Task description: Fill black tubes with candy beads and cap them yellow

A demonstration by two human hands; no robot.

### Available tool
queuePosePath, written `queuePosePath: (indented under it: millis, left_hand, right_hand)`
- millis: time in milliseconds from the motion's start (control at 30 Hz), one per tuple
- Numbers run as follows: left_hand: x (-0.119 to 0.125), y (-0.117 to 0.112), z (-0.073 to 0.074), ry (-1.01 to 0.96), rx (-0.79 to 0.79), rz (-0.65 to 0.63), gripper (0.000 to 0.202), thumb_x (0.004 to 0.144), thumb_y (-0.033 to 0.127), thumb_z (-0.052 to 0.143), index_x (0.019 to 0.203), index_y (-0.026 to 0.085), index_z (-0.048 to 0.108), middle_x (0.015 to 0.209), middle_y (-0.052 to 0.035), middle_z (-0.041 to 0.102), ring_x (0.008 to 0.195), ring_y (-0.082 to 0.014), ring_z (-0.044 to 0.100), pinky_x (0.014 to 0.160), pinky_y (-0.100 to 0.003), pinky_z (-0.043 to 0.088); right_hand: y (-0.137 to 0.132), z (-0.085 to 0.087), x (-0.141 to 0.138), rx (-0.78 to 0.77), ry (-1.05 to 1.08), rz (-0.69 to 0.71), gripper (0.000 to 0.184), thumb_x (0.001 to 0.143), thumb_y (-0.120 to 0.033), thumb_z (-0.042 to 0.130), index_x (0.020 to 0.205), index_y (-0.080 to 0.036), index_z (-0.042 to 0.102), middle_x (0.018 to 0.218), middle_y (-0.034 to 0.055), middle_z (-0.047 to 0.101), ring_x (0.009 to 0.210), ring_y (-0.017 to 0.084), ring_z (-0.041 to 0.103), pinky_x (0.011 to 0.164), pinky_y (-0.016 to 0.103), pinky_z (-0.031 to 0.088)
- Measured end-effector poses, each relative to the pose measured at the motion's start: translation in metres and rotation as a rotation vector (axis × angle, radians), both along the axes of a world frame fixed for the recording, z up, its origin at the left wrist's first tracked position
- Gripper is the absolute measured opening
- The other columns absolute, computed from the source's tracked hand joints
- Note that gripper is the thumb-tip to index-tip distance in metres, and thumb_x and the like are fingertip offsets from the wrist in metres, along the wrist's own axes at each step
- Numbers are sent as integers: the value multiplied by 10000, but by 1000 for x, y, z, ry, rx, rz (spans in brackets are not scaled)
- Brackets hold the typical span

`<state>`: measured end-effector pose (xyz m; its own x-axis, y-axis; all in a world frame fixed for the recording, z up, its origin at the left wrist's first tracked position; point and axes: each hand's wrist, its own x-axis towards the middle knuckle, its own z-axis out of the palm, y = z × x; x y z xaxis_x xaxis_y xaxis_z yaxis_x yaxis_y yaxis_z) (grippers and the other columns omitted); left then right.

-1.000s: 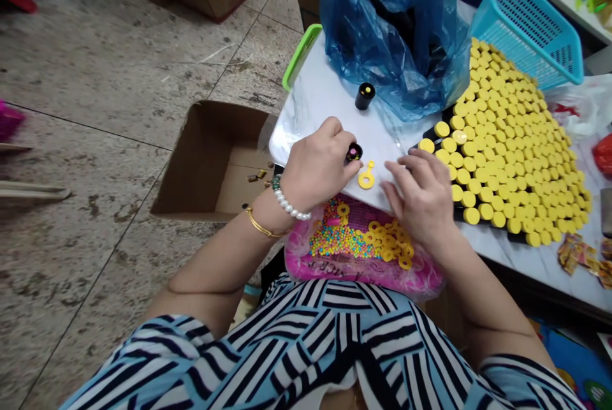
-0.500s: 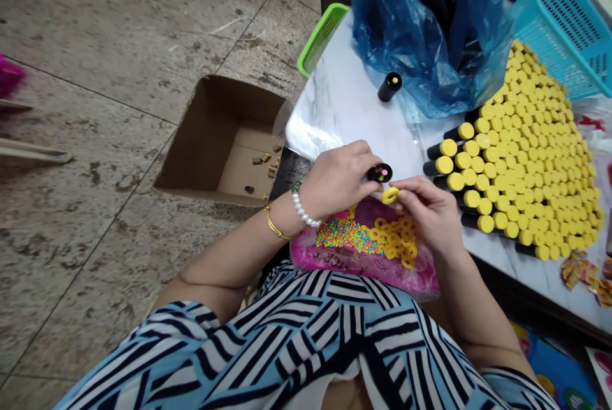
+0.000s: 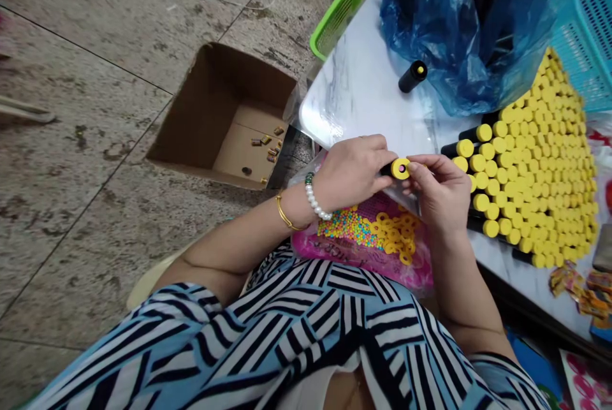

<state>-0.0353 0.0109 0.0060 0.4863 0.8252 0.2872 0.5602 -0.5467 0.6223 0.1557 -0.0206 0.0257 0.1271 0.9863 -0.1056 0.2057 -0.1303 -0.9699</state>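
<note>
My left hand [image 3: 356,171] is closed around a black tube [image 3: 386,169], with its open end turned to the right. At that end sits a yellow ring [image 3: 400,168], with a pink bead showing through its hole. The fingers of my right hand [image 3: 440,190] are closed on the ring's right edge. Below both hands, a pink plastic bag [image 3: 354,262] lies on my lap, bearing small coloured beads [image 3: 347,231] and several loose yellow rings [image 3: 394,234]. Another black tube [image 3: 412,77] with something yellow in its end stands on the table.
Many yellow-capped black tubes [image 3: 530,174] are packed together on the white table [image 3: 349,78]. Behind them are a blue plastic bag [image 3: 459,46] and a blue basket [image 3: 574,46]. A green basket [image 3: 337,18] is at the corner; a cardboard box [image 3: 191,123] with small batteries stands left.
My right hand has brought the yellow ring onto the open end of the black tube in my left hand. The view has shifted slightly.
</note>
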Motion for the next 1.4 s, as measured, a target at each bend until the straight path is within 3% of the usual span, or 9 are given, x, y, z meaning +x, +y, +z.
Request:
queuePosePath:
  millis: [200, 367, 700, 833, 967, 1100, 1267, 1333, 1400]
  left_hand:
    - [-4, -1, 14, 72, -100, -44, 205, 926, 294, 650, 1067, 176, 740, 839, -41, 680, 769, -176, 628, 645, -281, 411]
    - [-8, 2, 23, -129, -317, -145, 190, 937, 242, 584, 992, 148, 740, 684, 2, 652, 607, -107, 546, 597, -238, 379]
    - [9, -7, 8, -638, -837, -63, 322, 1040, 360, 538, 908, 162, 755, 614, 11, 634, 429, -39, 522, 448, -171, 388]
    - [14, -11, 8, -700, -946, -27, 303, 1027, 333, 548, 890, 145, 743, 583, 9, 629, 390, -48, 542, 388, -155, 394]
    - [13, -7, 15, -645, -927, -25, 324, 1012, 337, 558, 820, 139, 728, 545, 7, 633, 364, -50, 540, 361, -147, 370]
    - [15, -6, 18, -631, -926, 6, 451, 1035, 413, 527, 715, 138, 685, 467, 13, 596, 322, -35, 472, 379, -154, 344]
    - [22, -6, 15, -543, -715, 119, 552, 1053, 442, 484, 610, 148, 636, 445, 21, 549, 391, -41, 482, 475, -171, 373]
    - [21, -10, 14, -472, -615, 107, 537, 1063, 419, 456, 651, 150, 670, 463, 22, 550, 438, -56, 498, 504, -184, 380]
    - [17, -15, 12, -406, -488, 97, 402, 1057, 352, 467, 864, 148, 754, 528, 26, 581, 504, -72, 526, 546, -195, 406]
  right_hand:
    - [-3, -2, -4, 25, 6, -6, 173, 855, -361, 815, 942, -233, 739, 740, -19, 747, 559, 123, 702, 598, 264, 641]
    - [-3, -3, -4, 60, -50, 4, 134, 897, -345, 775, 940, -237, 709, 825, -14, 752, 618, 113, 708, 622, 254, 637]
    - [-4, -7, -6, 92, -52, 15, 178, 913, -388, 763, 936, -239, 669, 831, -26, 705, 625, 82, 678, 625, 219, 612]
    - [-4, -8, -1, 39, 2, 57, 150, 924, -366, 752, 936, -236, 679, 808, -25, 712, 628, 92, 686, 618, 225, 609]
    - [-3, -6, 2, -18, 96, 120, 195, 909, -378, 768, 982, -233, 661, 852, -14, 719, 666, 104, 702, 665, 249, 623]
    - [-7, -4, 0, 48, 36, 161, 294, 848, -360, 833, 1014, -257, 613, 890, -24, 702, 722, 108, 698, 675, 241, 609]
    - [-10, -6, -3, 167, -39, 186, 257, 901, -380, 780, 1040, -272, 593, 908, -34, 661, 743, 95, 668, 685, 234, 578]
    - [-13, -10, -3, 195, -51, 169, 236, 914, -371, 763, 1046, -268, 596, 898, -38, 658, 727, 87, 650, 661, 220, 553]
    - [-15, -14, -2, 198, -54, 143, 227, 913, -364, 761, 1046, -261, 609, 913, -34, 673, 733, 88, 646, 669, 222, 549]
